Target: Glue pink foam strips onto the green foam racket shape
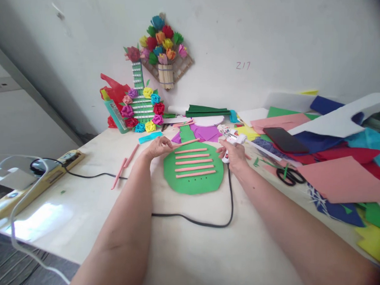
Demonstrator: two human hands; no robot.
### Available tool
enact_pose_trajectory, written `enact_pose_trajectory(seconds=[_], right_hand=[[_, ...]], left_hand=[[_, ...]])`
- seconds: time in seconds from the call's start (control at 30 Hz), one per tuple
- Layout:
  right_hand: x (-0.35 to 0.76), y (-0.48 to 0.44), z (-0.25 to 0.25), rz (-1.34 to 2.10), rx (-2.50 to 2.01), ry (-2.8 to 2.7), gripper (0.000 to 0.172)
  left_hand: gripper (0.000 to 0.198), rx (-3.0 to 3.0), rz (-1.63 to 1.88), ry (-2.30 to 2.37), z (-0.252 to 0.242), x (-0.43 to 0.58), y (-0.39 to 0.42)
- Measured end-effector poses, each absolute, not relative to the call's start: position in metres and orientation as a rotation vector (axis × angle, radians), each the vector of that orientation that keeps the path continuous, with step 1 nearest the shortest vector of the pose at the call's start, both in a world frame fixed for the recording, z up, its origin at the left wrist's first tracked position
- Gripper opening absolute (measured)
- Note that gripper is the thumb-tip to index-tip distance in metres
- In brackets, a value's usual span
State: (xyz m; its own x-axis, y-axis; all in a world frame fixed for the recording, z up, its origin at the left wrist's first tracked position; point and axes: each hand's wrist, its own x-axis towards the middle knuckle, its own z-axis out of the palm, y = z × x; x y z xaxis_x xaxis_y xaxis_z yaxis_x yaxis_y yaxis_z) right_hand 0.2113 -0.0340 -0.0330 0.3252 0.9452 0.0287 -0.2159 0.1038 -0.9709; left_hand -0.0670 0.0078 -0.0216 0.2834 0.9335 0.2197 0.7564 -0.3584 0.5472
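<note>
A green paper guitar body lies flat on the table, with several pink rolled paper sticks laid across it in rows. My left hand pinches one more pink stick at its left end, holding it just above the top row. My right hand is closed round a white hot glue gun, at the right edge of the green piece. The gun's black cord trails toward me over the table.
Two loose pink sticks lie to the left, beside a power strip. Black scissors, a dark phone and many coloured paper sheets crowd the right. A finished paper-flower guitar leans against the wall.
</note>
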Motion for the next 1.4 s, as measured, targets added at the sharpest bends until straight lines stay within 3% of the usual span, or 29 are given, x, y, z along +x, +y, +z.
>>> enact_pose_trajectory(seconds=[1.4], right_hand=[[0.207,-0.014,-0.052,0.902,-1.131,-1.12,0.032]], left_hand=[[0.019,2.173,0.754,1.324,-0.039,-0.076,0.017]])
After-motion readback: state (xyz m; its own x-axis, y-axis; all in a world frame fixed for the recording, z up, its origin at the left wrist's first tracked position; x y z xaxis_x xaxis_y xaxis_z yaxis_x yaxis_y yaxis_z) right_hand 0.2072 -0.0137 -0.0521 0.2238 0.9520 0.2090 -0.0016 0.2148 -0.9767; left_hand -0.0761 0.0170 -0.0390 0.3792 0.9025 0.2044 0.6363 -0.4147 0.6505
